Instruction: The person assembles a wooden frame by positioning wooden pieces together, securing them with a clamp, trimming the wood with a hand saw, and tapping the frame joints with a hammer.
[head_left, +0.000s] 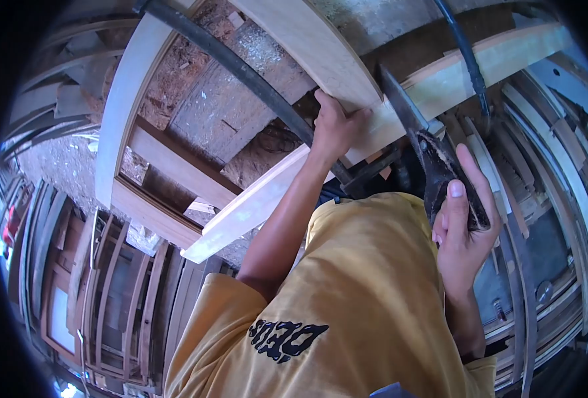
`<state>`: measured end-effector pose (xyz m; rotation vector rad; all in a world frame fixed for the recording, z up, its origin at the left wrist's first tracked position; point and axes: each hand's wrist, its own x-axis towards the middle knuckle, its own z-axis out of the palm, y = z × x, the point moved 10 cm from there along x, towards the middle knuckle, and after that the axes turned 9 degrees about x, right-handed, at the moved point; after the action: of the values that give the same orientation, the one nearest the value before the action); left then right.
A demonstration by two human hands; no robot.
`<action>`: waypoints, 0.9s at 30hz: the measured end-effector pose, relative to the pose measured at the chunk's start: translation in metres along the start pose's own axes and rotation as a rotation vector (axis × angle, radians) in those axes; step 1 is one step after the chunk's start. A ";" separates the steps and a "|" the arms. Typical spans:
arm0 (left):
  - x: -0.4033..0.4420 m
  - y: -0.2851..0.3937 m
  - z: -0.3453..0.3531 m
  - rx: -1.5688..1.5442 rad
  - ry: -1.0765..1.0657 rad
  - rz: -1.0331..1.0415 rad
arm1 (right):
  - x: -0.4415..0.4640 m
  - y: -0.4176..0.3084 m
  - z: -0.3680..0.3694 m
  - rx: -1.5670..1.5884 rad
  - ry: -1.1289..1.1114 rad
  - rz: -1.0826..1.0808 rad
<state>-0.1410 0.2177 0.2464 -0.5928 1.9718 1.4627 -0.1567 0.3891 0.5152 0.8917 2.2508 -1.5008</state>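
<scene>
Handsaw (431, 156) gripped by handle (441, 189) in right hand (465, 229), forefinger extended; blade (402, 99) just beside pale wooden frame (310, 50). Left hand (337, 126) curled over frame near joint, thumb spread, holding board edge.

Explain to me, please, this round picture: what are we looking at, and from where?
There is no machine here, only a person's two bare hands. The camera is worn on the head, looking forward and down, so the yellow shirt is the wearer's own. The left hand rests on a pale wooden frame, which a long dark bar crosses. The right hand holds what looks like a handsaw, blade pointing away from the body. Long wooden pieces stand around.
</scene>
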 end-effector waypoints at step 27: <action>0.002 0.002 0.002 -0.064 -0.101 -0.057 | 0.053 -0.016 0.034 -0.123 -0.039 0.161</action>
<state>-0.1433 0.2201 0.2455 -0.5860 1.8222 1.4963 -0.2109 0.3718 0.4839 0.9721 2.1610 -1.2841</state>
